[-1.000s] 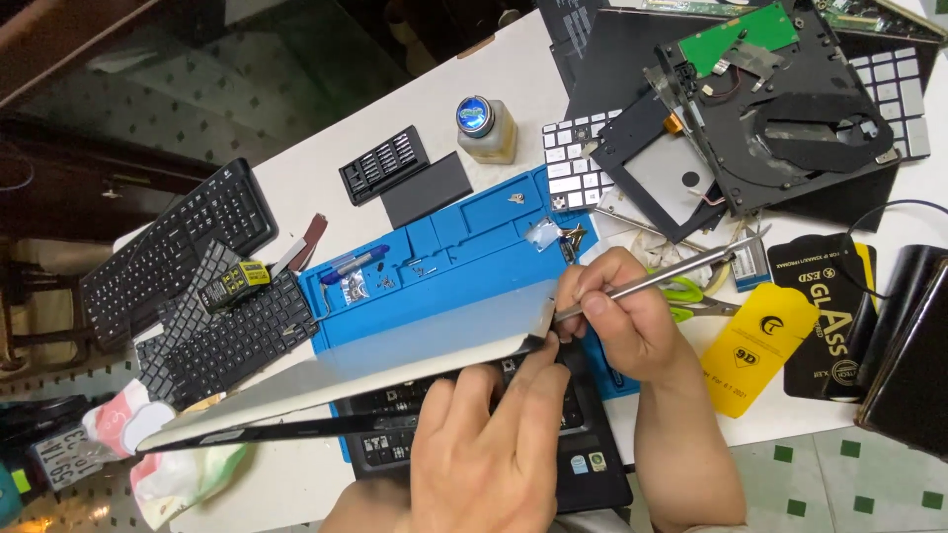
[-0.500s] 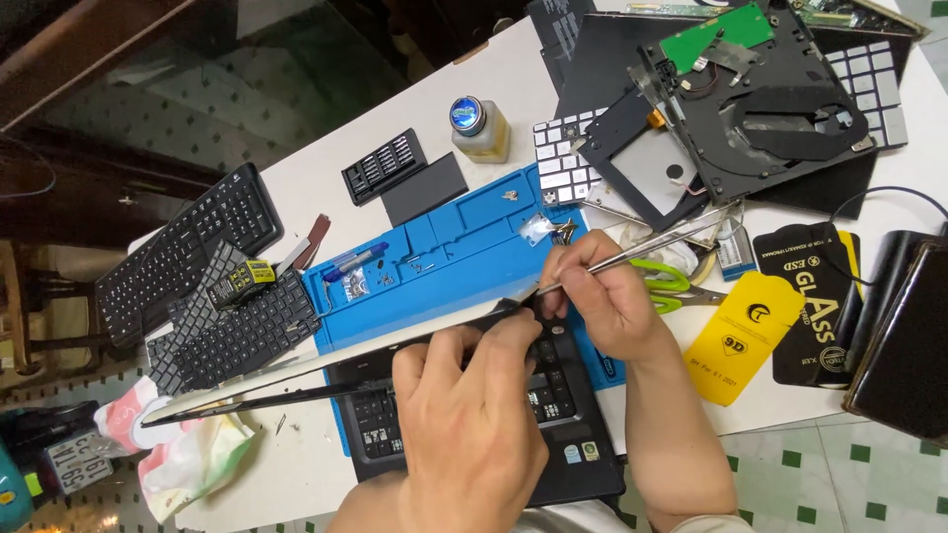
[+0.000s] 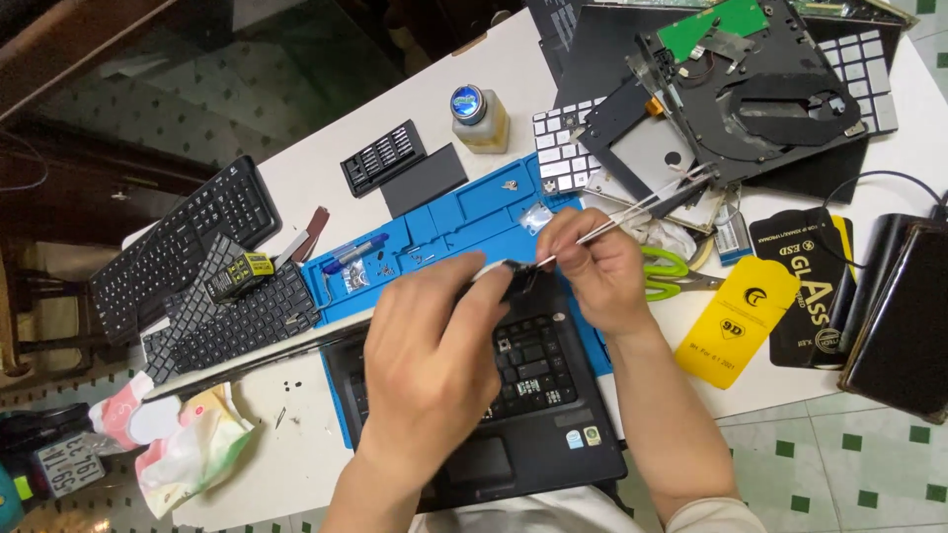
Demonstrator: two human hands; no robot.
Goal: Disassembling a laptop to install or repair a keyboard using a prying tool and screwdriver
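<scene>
A black laptop [image 3: 538, 415] lies open in front of me, partly on a blue work mat [image 3: 444, 222]. My left hand [image 3: 430, 345] lies over its keyboard, and its fingertips pinch a small black part [image 3: 515, 276] at the laptop's far edge. My right hand [image 3: 592, 271] holds metal tweezers [image 3: 632, 209], whose tips touch that black part. The mat's trays hold small screws and a blue pen [image 3: 354, 253].
Two black keyboards [image 3: 188, 252] lie at the left. A bit case [image 3: 383, 158] and a small bottle [image 3: 478, 116] stand behind the mat. A stripped laptop chassis [image 3: 750, 89] fills the far right. Green scissors [image 3: 671, 268], yellow and black packets [image 3: 750, 316] and a dark case [image 3: 904, 316] lie right.
My left hand has slid forward over the keyboard to the laptop's far edge. The right hand has risen slightly, and the tweezer tips now meet the black part.
</scene>
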